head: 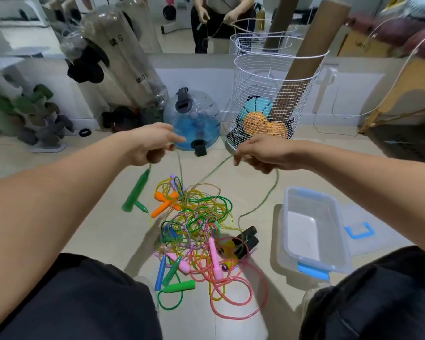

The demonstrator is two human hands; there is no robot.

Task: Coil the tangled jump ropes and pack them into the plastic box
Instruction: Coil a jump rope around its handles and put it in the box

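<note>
A tangled heap of coloured jump ropes (196, 224) lies on the floor between my knees, with orange, pink, blue, green and black handles sticking out. My left hand (152, 146) pinches a thin green rope; a green handle (136, 192) dangles below it, blurred. My right hand (258, 153) grips the same green rope (268, 195), which runs down from it in a loop to the heap. Both hands are raised above the pile, apart from each other. The clear plastic box (339, 224) with blue clips stands to the right of the heap, with nothing inside.
The box lid (361, 230) lies to the right of the box. Beyond the heap stand a blue water jug (194, 119) and a white wire basket (272, 99) holding balls and a cardboard tube. Dumbbells on a rack (35, 119) are at the far left. A mirror lines the wall.
</note>
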